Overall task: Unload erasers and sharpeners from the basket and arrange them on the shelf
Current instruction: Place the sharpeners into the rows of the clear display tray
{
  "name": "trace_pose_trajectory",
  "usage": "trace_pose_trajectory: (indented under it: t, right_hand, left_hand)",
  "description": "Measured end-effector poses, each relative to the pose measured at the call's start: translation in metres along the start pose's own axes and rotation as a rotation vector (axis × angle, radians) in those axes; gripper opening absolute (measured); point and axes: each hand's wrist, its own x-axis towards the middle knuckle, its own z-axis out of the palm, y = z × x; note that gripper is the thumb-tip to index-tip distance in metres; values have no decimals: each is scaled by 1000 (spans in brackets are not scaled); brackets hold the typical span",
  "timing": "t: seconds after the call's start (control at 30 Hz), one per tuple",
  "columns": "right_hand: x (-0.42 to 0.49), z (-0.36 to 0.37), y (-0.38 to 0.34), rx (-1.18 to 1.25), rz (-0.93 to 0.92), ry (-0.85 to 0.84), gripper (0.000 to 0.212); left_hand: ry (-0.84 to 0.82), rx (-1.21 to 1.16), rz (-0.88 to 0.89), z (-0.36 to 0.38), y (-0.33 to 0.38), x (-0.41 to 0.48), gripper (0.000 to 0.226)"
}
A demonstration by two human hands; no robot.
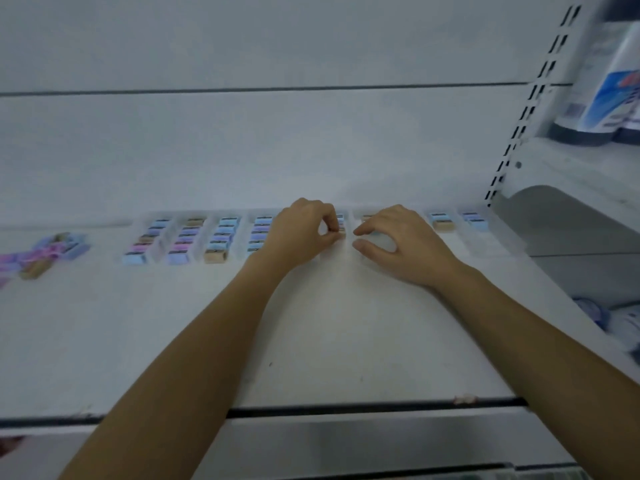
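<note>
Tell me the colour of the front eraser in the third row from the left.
Tan; the front eraser shows in the head view, slightly blurred.

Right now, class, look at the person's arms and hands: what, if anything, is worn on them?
Nothing shows. The left forearm and right forearm are bare to the picture's edge: no sleeves, no wristbands. The left hand and right hand wear no gloves or visible rings, though the picture is soft.

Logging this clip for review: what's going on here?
A person is arranging small erasers in rows at the back of a white shelf. The left hand pinches a tan eraser in a middle row. The right hand is beside it, fingers apart, apparently holding nothing. A loose pile of erasers lies far left.
</note>
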Motion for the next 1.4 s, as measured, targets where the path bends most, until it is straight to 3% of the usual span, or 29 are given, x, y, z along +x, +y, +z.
trace_pose_trajectory:
  t: [0.7, 1.07, 1.27, 1.4]
  right_hand:
    - [-3, 5, 2, 58, -2, -21, 28]
    - [-3, 3, 0, 61, 17, -24, 24]
    - [-3, 2, -3, 64, 13, -36, 29]
    - [0, -1, -7, 49, 9, 69, 27]
  left_hand:
    - [-69, 122, 42, 0, -2, -6, 27]
    - [-2, 95, 73, -1, -3, -6, 24]
    - [85, 90, -75, -16, -22, -7, 24]
    - [142, 76, -126, -24, -26, -13, 22]
